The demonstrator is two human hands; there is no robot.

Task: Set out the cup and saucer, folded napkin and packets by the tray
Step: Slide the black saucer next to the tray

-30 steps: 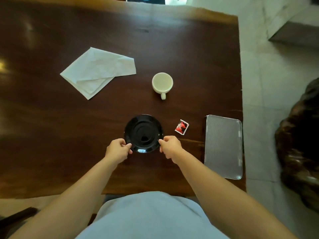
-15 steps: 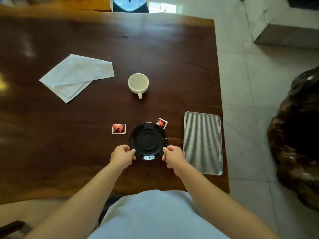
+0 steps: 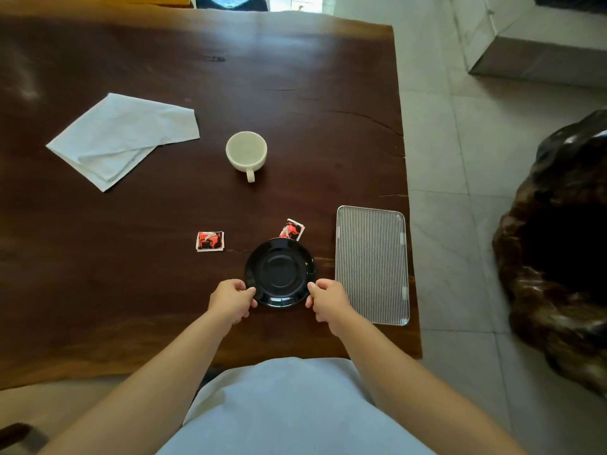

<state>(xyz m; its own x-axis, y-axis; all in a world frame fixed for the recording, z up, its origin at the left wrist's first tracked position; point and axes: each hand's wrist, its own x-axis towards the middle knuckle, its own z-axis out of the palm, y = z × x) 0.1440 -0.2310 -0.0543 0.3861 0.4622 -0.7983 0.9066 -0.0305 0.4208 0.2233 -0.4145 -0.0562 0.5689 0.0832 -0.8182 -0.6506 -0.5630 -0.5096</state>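
A black saucer (image 3: 280,272) lies on the dark wooden table (image 3: 164,290), just left of a ribbed silver tray (image 3: 372,264). My left hand (image 3: 231,300) pinches its left rim and my right hand (image 3: 326,298) pinches its right rim. A cream cup (image 3: 246,153) stands farther back, handle toward me. One red packet (image 3: 210,241) lies left of the saucer. A second red packet (image 3: 292,229) is partly hidden behind the saucer's far edge. A loosely folded white napkin (image 3: 121,137) rests at the far left.
The table's right edge runs close beside the tray, with tiled floor (image 3: 460,159) beyond it. A dark lumpy object (image 3: 558,241) stands on the floor at the right. My light blue top (image 3: 289,408) is against the near edge.
Both hands carried the saucer to the right, from the middle of the table to just beside the tray. That uncovered the left packet. The saucer now hides part of the right packet.
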